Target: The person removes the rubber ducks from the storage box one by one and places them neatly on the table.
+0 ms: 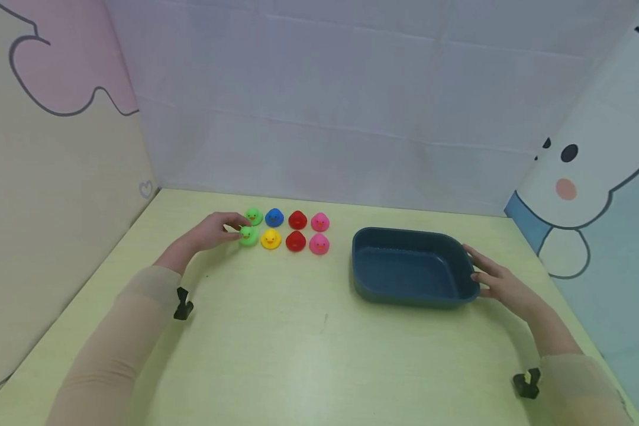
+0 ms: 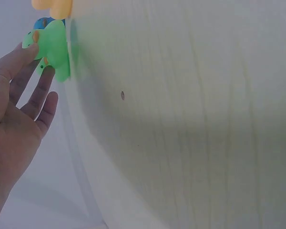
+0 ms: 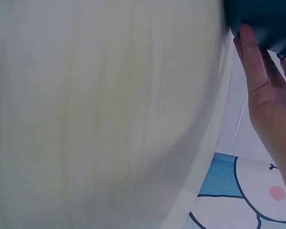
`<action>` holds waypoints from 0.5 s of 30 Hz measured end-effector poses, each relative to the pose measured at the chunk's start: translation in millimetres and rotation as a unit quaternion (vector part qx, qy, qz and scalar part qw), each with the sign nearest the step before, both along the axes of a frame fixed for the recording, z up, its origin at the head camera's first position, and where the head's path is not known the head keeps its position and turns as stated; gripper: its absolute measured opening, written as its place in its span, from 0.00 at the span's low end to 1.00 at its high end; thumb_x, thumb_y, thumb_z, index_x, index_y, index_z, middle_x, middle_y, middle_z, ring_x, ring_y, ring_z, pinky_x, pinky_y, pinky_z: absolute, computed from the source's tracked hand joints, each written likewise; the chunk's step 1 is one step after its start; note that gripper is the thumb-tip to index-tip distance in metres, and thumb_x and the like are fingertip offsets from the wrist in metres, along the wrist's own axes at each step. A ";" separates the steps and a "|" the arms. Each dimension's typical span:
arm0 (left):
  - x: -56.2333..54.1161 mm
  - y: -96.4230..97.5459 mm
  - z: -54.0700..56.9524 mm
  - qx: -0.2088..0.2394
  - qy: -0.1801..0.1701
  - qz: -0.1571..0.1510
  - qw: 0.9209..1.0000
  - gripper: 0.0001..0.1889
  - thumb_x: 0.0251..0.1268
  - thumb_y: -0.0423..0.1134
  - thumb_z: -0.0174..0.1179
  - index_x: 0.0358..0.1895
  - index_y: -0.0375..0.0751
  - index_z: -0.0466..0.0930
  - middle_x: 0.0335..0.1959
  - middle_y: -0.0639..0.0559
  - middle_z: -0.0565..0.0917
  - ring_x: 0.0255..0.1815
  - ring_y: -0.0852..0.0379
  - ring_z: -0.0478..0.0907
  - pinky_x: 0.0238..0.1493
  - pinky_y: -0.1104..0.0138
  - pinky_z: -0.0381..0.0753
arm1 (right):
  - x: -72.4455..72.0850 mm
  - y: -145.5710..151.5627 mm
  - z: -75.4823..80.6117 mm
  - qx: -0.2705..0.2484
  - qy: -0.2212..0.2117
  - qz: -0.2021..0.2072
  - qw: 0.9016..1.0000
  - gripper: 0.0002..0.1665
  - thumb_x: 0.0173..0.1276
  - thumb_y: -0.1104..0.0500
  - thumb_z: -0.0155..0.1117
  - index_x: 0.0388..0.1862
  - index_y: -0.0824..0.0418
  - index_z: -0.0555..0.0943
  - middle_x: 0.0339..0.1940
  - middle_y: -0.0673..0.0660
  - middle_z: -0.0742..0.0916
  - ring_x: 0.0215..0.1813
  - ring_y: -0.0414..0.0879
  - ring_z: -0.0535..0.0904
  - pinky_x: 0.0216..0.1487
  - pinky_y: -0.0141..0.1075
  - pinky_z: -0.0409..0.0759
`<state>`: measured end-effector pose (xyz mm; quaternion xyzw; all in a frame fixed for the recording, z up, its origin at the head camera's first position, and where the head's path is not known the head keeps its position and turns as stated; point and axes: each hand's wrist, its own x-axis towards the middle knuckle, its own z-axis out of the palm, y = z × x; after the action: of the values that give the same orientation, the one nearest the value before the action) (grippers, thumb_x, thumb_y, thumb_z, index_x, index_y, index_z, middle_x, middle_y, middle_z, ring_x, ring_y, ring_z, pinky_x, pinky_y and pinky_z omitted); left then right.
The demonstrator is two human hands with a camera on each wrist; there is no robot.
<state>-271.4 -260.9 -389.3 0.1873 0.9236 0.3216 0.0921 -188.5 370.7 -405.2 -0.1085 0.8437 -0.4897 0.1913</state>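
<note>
My left hand (image 1: 218,229) is at the left end of two rows of small rubber ducks. Its thumb and fingertips pinch the front green duck (image 1: 248,236), which the left wrist view shows close up as a green duck (image 2: 56,45) by the thumb. Just behind stands a second green duck (image 1: 253,216). At the right, my right hand (image 1: 503,287) rests with fairly straight fingers against the right side of a dark blue rectangular basin (image 1: 412,297). In the right wrist view, the thumb lies on the outer wall of the basin (image 3: 271,24).
Beside the green ducks stand a blue duck (image 1: 274,217), a yellow duck (image 1: 270,239), two red ducks (image 1: 296,241) and two pink ducks (image 1: 319,244). The pale wooden table (image 1: 277,343) meets a white cloth backdrop (image 1: 325,118) behind and patterned panels at both sides.
</note>
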 end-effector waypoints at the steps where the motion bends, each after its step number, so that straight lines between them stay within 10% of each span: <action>1: 0.3 -0.1 -1.0 -0.003 -0.001 -0.001 1.000 0.17 0.64 0.31 0.58 0.56 0.39 0.77 0.56 0.42 0.78 0.54 0.44 0.74 0.54 0.52 0.74 | 0.0 0.1 -0.5 0.000 0.000 0.000 1.000 0.37 0.77 0.52 0.45 0.77 0.48 0.41 0.75 0.70 0.46 0.71 0.73 0.46 0.54 0.51 0.77; 15: -3.0 -1.7 -7.9 -0.012 -0.020 0.016 1.000 0.18 0.64 0.32 0.58 0.57 0.40 0.75 0.58 0.42 0.76 0.58 0.42 0.71 0.59 0.48 0.70 | -1.7 -0.2 -1.6 -0.001 0.002 0.000 1.000 0.37 0.76 0.52 0.45 0.77 0.47 0.41 0.75 0.71 0.46 0.71 0.73 0.47 0.53 0.45 0.78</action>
<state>-274.5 -262.6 -397.3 0.1651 0.9282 0.3155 0.1076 -190.2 370.5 -406.8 -0.1097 0.8434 -0.4906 0.1896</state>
